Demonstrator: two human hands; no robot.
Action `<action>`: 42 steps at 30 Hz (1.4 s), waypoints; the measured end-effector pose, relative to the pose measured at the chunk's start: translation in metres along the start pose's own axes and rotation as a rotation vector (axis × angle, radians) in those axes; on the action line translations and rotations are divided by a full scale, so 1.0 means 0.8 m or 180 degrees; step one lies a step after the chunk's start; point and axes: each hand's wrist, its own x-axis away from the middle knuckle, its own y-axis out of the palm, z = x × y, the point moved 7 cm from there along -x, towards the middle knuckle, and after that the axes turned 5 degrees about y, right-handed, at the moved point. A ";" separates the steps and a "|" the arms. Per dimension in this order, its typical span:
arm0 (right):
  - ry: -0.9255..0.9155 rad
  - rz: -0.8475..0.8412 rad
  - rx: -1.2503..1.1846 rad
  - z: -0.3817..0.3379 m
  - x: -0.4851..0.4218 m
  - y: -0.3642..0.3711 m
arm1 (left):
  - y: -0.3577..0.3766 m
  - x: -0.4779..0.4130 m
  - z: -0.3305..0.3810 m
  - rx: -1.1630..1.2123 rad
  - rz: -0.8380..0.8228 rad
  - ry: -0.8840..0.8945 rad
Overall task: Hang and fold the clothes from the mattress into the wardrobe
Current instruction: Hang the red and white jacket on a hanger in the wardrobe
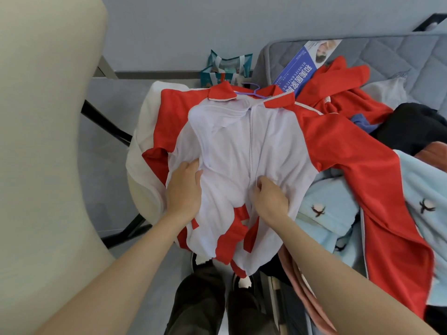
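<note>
In the head view, a red-and-white jacket [242,146] is spread front-up at the near left corner of the grey quilted mattress [399,56], with its collar at the far end and its hem hanging over the near edge. A purple hanger [251,89] is seen inside the collar, its hook pointing away. The zip is closed along the white front panel.

The left hand [183,189] is laid on the left half of the white panel, and a bunch of the fabric is gripped by its curled fingers. The right hand [271,199] is placed just right of the zip, where a fold of the white cloth is pinched between curled fingers and thumb. Both forearms are bare.

The jacket's right red sleeve is stretched to the right across a light blue blanket [326,206] printed with dark motifs. A white cloth [142,151] is partly covered by the jacket's left side. Farther back on the mattress, a second red garment [343,97] is heaped beside a blue leaflet [307,66], and a black garment [411,126] is piled to its right. A pink cloth [302,286] is draped at the near edge under the right forearm. A teal bag [227,66] is stood on the floor beyond the collar. A cream panel [48,117] fills the left side.
</note>
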 end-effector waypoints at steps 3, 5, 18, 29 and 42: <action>-0.0442 0.0244 -0.0510 -0.011 0.028 -0.032 | -0.018 -0.016 0.008 -0.0506 -0.0075 0.0256; -0.0711 0.0481 -0.0884 -0.021 0.042 -0.063 | -0.031 -0.028 0.009 -0.0800 -0.0195 0.0393; -0.1497 0.0952 -0.1423 -0.114 -0.016 -0.138 | -0.051 -0.046 0.063 -0.0876 0.0831 0.0441; -0.0712 -0.0221 0.1071 -0.007 0.047 0.012 | 0.071 0.052 0.011 -0.1703 -0.0384 0.0303; -0.1730 0.0434 -0.1107 0.006 0.078 -0.079 | 0.023 0.101 -0.009 -0.2421 0.0306 -0.0742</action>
